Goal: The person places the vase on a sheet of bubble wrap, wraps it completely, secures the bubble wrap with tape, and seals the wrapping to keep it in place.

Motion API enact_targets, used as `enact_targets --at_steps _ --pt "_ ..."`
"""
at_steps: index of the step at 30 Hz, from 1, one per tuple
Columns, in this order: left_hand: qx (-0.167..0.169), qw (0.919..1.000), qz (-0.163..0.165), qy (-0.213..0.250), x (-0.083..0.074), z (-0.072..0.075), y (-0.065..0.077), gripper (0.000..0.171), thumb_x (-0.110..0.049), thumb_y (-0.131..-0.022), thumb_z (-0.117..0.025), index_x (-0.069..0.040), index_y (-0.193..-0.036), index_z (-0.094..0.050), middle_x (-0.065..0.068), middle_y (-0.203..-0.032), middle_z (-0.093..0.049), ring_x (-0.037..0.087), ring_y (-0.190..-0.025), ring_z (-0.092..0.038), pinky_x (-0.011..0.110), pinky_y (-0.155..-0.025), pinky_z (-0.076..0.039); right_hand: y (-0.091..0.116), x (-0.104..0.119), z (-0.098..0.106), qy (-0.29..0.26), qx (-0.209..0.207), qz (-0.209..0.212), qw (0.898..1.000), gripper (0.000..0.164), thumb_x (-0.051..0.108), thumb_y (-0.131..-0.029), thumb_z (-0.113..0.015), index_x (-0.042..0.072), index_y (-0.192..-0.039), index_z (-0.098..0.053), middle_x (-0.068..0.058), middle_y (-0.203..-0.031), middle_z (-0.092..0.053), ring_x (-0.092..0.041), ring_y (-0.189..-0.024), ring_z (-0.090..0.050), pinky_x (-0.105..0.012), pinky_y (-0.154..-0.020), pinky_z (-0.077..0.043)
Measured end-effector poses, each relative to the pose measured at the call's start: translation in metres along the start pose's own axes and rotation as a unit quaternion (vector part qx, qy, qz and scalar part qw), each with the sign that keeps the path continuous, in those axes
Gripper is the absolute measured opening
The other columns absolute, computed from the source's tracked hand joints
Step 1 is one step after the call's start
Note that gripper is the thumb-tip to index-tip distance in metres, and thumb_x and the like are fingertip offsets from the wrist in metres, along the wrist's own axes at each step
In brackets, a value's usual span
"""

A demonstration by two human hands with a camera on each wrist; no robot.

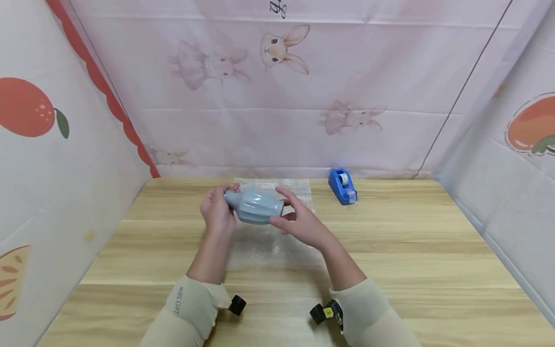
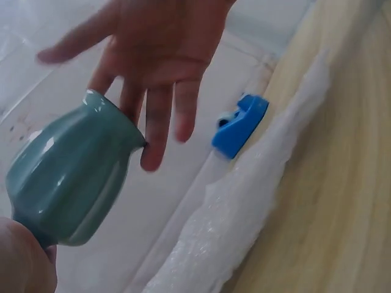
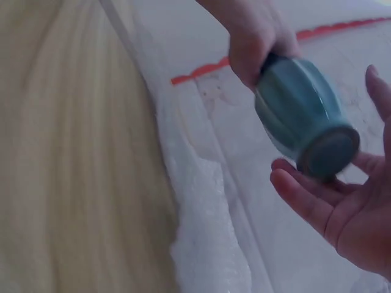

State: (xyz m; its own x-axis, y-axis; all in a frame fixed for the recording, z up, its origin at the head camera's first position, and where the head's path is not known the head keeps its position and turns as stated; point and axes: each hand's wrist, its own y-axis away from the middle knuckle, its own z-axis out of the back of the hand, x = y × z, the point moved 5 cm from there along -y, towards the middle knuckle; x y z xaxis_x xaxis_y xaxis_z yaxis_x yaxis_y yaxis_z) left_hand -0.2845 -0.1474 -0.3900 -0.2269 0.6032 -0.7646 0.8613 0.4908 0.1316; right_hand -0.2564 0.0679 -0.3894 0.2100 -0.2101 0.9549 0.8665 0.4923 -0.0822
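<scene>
A glossy blue-green vase with ribbed sides [image 1: 257,206] is held on its side above the wooden table. My left hand [image 1: 217,211] grips it by the narrow neck, so most of the neck is hidden. At the other end, my right hand [image 1: 305,225] has its fingers spread around the flat base, fingertips right at the rim; the right wrist view shows its open palm [image 3: 369,226] facing the vase. Under both hands lies a sheet of clear bubble wrap [image 1: 277,248], which appears as a whitish crinkled strip [image 2: 235,210] in the left wrist view.
A blue tape dispenser [image 1: 342,187] stands at the back of the table, right of the bubble wrap. Fabric walls with rabbit and fruit prints rise behind [image 1: 277,125] and on both sides. Bare wood tabletop [image 1: 416,250] extends to the right.
</scene>
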Motion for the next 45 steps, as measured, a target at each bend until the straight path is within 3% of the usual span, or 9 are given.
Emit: enact_targets --at_steps 5,9,12,16,22,26,33,35,45 --pt "0.028 0.9990 -0.027 -0.024 0.008 -0.006 0.014 0.020 -0.003 -0.090 -0.058 0.015 -0.094 -0.052 0.022 -0.102 -0.059 0.028 -0.091 -0.073 0.039 -0.089 -0.056 0.003 -0.003 -0.008 -0.005 -0.033 -0.018 0.999 0.077 0.036 -0.082 -0.080 0.037 -0.147 -0.038 -0.008 -0.133 -0.052 -0.028 -0.097 -0.063 -0.047 -0.067 -0.058" --pt "0.077 0.9917 -0.037 -0.095 0.008 -0.008 0.023 0.025 -0.011 -0.094 -0.057 0.013 -0.097 -0.061 0.022 -0.101 -0.064 0.027 -0.094 -0.073 0.037 -0.084 -0.057 0.008 -0.006 0.003 -0.024 -0.056 -0.008 0.998 0.072 0.034 -0.081 -0.082 0.036 -0.143 -0.046 -0.005 -0.132 -0.054 -0.029 -0.098 -0.062 -0.049 -0.065 -0.057" --pt "0.116 0.9753 -0.041 -0.183 0.006 -0.008 0.028 0.030 -0.020 -0.096 -0.056 0.007 -0.101 -0.068 0.020 -0.105 -0.066 0.023 -0.089 -0.073 0.034 -0.079 -0.058 0.012 -0.005 0.012 -0.030 -0.061 0.002 0.998 0.070 0.031 -0.081 -0.082 0.034 -0.142 -0.047 -0.007 -0.133 -0.054 -0.030 -0.099 -0.061 -0.047 -0.066 -0.057" --pt "0.159 0.9415 -0.046 -0.293 0.003 -0.006 0.034 0.037 -0.030 -0.100 -0.053 0.000 -0.106 -0.072 0.016 -0.112 -0.066 0.019 -0.088 -0.070 0.032 -0.077 -0.059 0.018 -0.006 0.018 -0.023 -0.062 -0.002 0.998 0.071 0.028 -0.081 -0.082 0.032 -0.143 -0.047 -0.009 -0.132 -0.054 -0.030 -0.099 -0.060 -0.041 -0.067 -0.056" --pt "0.247 0.8995 -0.025 -0.360 0.001 -0.003 0.039 0.041 -0.033 -0.102 -0.052 0.002 -0.116 -0.067 0.020 -0.120 -0.064 0.029 -0.100 -0.069 0.039 -0.081 -0.059 0.022 -0.012 0.022 -0.021 -0.035 -0.013 0.999 0.075 0.027 -0.081 -0.082 0.028 -0.145 -0.044 -0.013 -0.136 -0.050 -0.032 -0.105 -0.059 -0.038 -0.073 -0.056" --pt "0.310 0.8540 0.015 -0.418 0.004 0.009 0.039 0.041 -0.031 -0.098 -0.061 0.004 -0.120 -0.063 0.020 -0.125 -0.062 0.031 -0.110 -0.064 0.043 -0.085 -0.057 0.022 -0.019 0.023 0.015 0.000 -0.039 0.999 0.076 0.029 -0.081 -0.081 0.027 -0.147 -0.043 -0.013 -0.135 -0.051 -0.032 -0.106 -0.060 -0.039 -0.074 -0.056" --pt "0.406 0.7323 0.027 -0.546 0.007 0.040 0.037 0.034 -0.033 -0.093 -0.068 0.000 -0.087 -0.063 0.009 -0.086 -0.063 0.022 -0.084 -0.058 0.036 -0.076 -0.053 0.025 -0.030 0.016 0.109 0.088 -0.062 0.988 0.080 0.039 -0.081 -0.080 0.023 -0.149 -0.040 -0.013 -0.139 -0.051 -0.028 -0.108 -0.059 -0.038 -0.084 -0.054" --pt "0.422 0.7156 0.022 -0.556 0.008 0.043 0.034 0.035 -0.036 -0.092 -0.069 -0.002 -0.086 -0.065 0.005 -0.080 -0.059 0.019 -0.078 -0.054 0.034 -0.073 -0.049 0.026 -0.031 0.014 0.120 0.098 -0.061 0.986 0.080 0.039 -0.081 -0.080 0.021 -0.149 -0.041 -0.013 -0.138 -0.052 -0.027 -0.106 -0.060 -0.039 -0.085 -0.053" --pt "0.442 0.7044 0.090 -0.548 0.015 0.054 0.023 0.039 -0.033 -0.093 -0.068 0.004 -0.082 -0.062 0.000 -0.069 -0.050 0.015 -0.069 -0.046 0.030 -0.064 -0.042 0.025 -0.037 0.008 0.142 0.123 -0.059 0.980 0.074 0.038 -0.082 -0.079 0.022 -0.146 -0.044 -0.008 -0.129 -0.058 -0.022 -0.104 -0.059 -0.037 -0.088 -0.050"
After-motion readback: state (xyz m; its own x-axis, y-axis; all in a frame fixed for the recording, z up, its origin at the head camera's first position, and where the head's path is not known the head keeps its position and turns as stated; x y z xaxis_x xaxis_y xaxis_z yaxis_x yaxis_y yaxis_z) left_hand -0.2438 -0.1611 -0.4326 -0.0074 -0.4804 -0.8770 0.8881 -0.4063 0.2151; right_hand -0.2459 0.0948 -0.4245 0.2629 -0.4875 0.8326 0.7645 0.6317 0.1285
